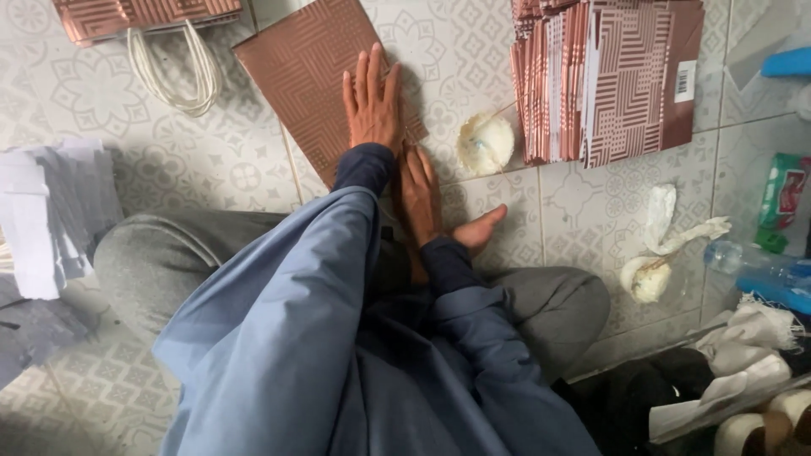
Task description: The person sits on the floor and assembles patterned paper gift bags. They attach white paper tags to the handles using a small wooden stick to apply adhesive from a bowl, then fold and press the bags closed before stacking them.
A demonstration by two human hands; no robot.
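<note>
A flat rose-gold paper bag [308, 72] with a line pattern lies on the tiled floor in front of me. My left hand [372, 101] rests flat on its right part, palm down, fingers stretched out. My right hand [418, 194] lies flat just below it, at the bag's lower corner, fingers pointing up. Neither hand grips anything that I can see. A ball of white twine [486, 142] sits just right of my hands, with a thin strand leading off it. My bare foot [480, 228] shows beside my right wrist.
A thick stack of folded patterned bags [608, 76] lies at top right. A made-up bag [144, 17] with white cord handles [182, 76] is at top left. White sheets [42, 219] lie left. A second twine ball [646, 280], a bottle [760, 262] and a green packet [786, 198] sit right.
</note>
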